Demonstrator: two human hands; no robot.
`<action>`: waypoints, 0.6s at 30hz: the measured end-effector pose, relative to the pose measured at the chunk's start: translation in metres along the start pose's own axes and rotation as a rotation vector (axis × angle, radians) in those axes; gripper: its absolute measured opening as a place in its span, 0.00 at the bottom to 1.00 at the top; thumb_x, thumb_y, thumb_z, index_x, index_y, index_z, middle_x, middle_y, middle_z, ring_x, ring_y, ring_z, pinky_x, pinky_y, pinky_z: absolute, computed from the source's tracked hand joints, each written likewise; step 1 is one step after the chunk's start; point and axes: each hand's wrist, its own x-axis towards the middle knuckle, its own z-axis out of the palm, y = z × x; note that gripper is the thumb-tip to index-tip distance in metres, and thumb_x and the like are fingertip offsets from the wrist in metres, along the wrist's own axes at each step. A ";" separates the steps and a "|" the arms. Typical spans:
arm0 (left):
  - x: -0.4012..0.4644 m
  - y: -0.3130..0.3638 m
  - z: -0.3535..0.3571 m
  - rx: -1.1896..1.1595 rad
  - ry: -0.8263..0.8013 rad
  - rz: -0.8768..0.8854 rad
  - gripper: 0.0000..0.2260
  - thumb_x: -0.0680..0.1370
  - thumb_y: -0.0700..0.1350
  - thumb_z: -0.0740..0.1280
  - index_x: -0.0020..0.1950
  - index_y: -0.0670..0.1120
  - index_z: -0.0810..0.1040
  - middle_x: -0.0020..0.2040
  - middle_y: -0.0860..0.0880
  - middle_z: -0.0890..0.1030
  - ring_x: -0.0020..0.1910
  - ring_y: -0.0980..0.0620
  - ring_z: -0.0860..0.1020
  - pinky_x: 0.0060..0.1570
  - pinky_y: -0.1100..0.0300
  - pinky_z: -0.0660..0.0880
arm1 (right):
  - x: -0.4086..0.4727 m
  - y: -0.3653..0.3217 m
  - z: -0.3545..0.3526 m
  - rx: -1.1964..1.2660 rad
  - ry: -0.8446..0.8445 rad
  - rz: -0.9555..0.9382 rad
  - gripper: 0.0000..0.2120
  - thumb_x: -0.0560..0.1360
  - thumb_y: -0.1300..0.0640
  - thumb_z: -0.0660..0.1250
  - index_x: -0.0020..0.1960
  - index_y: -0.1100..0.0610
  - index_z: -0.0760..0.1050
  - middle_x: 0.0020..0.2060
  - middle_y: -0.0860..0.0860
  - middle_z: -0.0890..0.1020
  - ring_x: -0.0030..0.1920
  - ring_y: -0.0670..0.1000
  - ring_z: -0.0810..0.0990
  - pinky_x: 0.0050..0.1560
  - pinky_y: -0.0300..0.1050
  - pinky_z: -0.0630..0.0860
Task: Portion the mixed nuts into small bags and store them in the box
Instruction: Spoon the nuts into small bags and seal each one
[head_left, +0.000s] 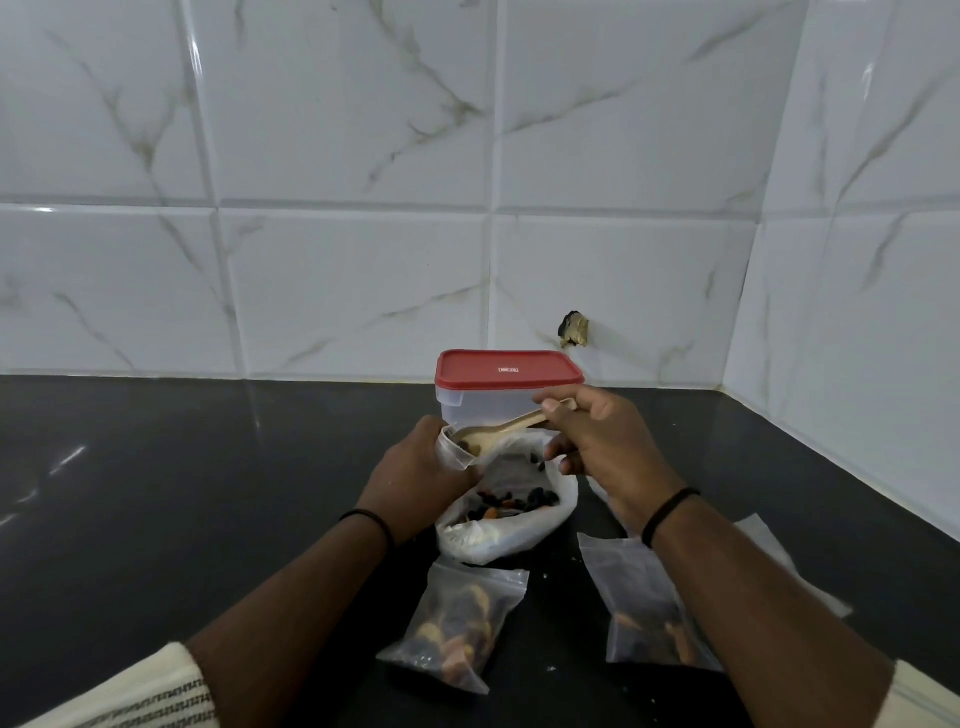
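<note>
My left hand (418, 478) grips a small clear bag (456, 448) by its open mouth, above a large white bag of mixed nuts (511, 512). My right hand (605, 447) holds a pale wooden spoon (498, 430) by the handle, its bowl at the mouth of the small bag. Behind them stands a clear plastic box (470, 408) with its red lid (509, 368) on. Two filled small zip bags lie on the counter near me: one (457, 623) at centre, one (641, 613) partly under my right forearm.
The dark counter (182, 493) meets white marble-look wall tiles (363, 286) at the back and on the right, forming a corner. An empty clear bag (763, 535) lies under my right forearm. A broken patch (573, 329) marks the back wall.
</note>
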 end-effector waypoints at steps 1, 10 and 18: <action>0.000 0.000 0.000 -0.005 0.008 0.003 0.17 0.73 0.54 0.72 0.56 0.54 0.70 0.47 0.57 0.77 0.46 0.57 0.77 0.46 0.59 0.76 | -0.002 -0.002 0.001 -0.019 -0.086 -0.043 0.07 0.80 0.60 0.66 0.56 0.57 0.81 0.44 0.55 0.84 0.33 0.49 0.80 0.30 0.39 0.74; -0.001 0.003 0.000 0.002 0.030 -0.015 0.19 0.74 0.54 0.71 0.61 0.51 0.71 0.50 0.54 0.78 0.47 0.54 0.77 0.43 0.60 0.72 | -0.003 -0.007 -0.004 -0.002 -0.228 -0.153 0.10 0.79 0.63 0.66 0.58 0.57 0.82 0.51 0.52 0.86 0.41 0.51 0.84 0.38 0.41 0.77; 0.001 0.002 0.001 0.054 0.026 -0.045 0.17 0.74 0.54 0.71 0.56 0.50 0.70 0.49 0.54 0.77 0.46 0.53 0.77 0.43 0.58 0.73 | 0.012 0.009 -0.021 -0.550 0.269 -0.159 0.09 0.81 0.55 0.64 0.48 0.56 0.82 0.36 0.51 0.82 0.32 0.49 0.79 0.34 0.39 0.71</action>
